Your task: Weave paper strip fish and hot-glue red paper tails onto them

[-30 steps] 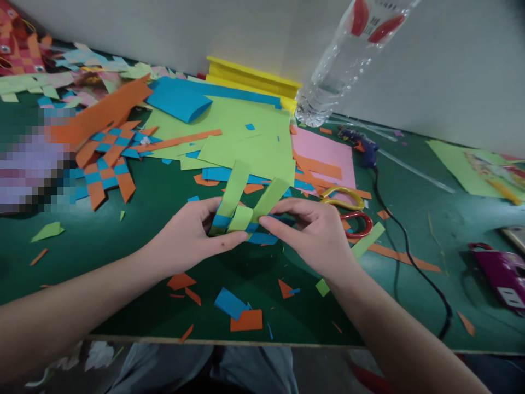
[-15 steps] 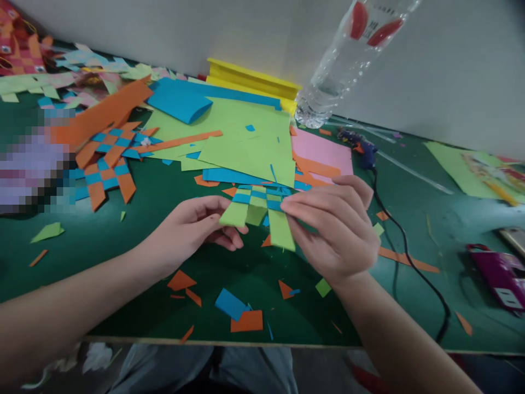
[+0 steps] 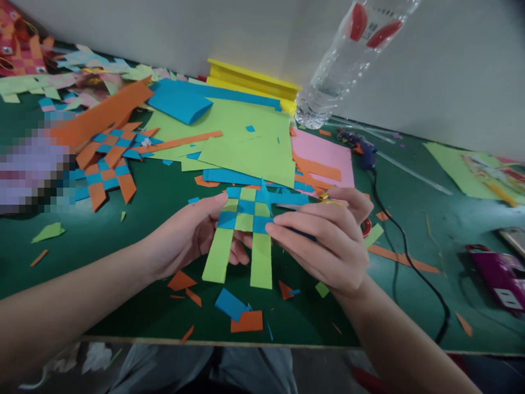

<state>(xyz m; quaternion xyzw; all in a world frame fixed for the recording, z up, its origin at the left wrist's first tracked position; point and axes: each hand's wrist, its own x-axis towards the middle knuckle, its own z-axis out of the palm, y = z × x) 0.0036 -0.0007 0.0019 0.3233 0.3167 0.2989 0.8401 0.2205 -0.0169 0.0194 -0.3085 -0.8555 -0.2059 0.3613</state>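
Observation:
A woven paper piece (image 3: pixel 246 207) in green and blue checks faces me, with two long green strips hanging from its lower edge. My left hand (image 3: pixel 197 224) is closed on its left side, the thumb at the upper left corner and other fingers behind. With thumb and fingertips, my right hand (image 3: pixel 328 235) pinches the lower right blue square. Behind the right hand, scissors (image 3: pixel 287 207) show a blade, a yellowish middle and part of a red handle; whether they lie on the table or touch the hand, I cannot tell. A blue paper point rises from the piece's top edge.
Green sheets (image 3: pixel 246 148), a folded blue paper (image 3: pixel 178 100) and orange-blue woven pieces (image 3: pixel 109 172) lie beyond. A leaning plastic bottle (image 3: pixel 344 65), a glue gun (image 3: pixel 365 150) with black cord, and a purple case (image 3: pixel 498 273) are right. Paper scraps (image 3: pixel 246 321) litter the front edge.
The woven piece has tilted up, so its checked face now shows fully and its green strips hang lower. My right hand has shifted slightly left, and the scissors have come into sight behind it.

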